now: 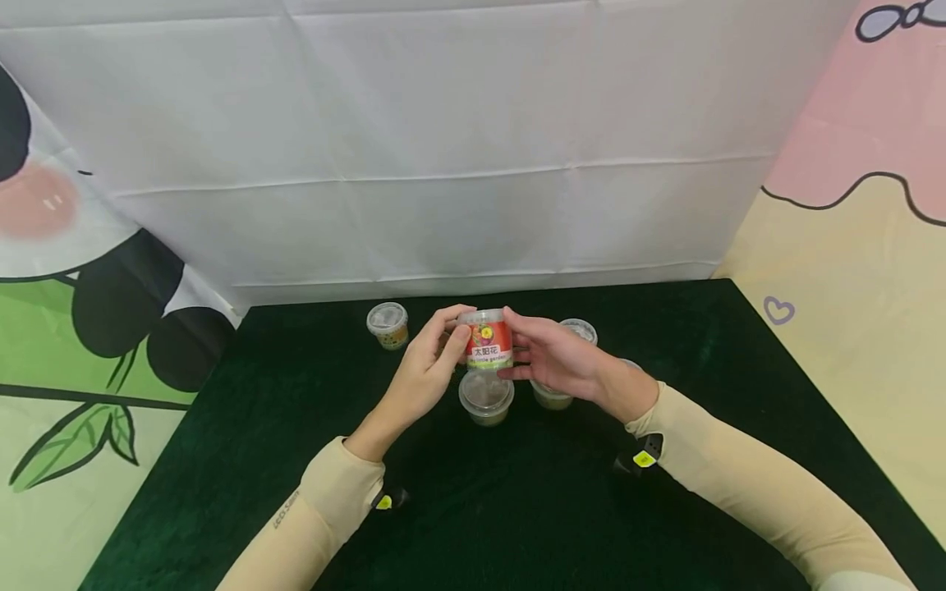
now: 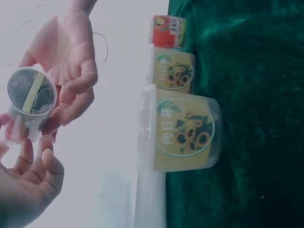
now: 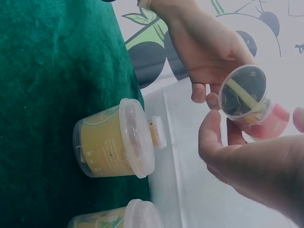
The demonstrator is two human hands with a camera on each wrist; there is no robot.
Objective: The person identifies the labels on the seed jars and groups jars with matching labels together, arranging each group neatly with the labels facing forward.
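Observation:
Both hands hold a small clear plastic cup (image 1: 489,338) with a red label showing a flower, raised above the table. My left hand (image 1: 424,365) grips its left side, thumb across the front. On the right side, the fingers and thumb of my right hand (image 1: 562,355) hold it too. Through the cup's round clear end (image 2: 31,90), the left wrist view shows dark contents and a pale yellow strip. Just below the cup in the head view stands a lidded clear tub (image 1: 485,398). The right wrist view shows the same cup (image 3: 244,92) between the hands.
Another lidded cup (image 1: 388,325) stands at the back left of the dark green cloth (image 1: 310,460). Behind my right hand are more tubs, one partly hidden (image 1: 553,399) and one farther back (image 1: 580,330). Sunflower labels show on a large tub (image 2: 185,130). A white sheet (image 1: 443,230) hangs behind.

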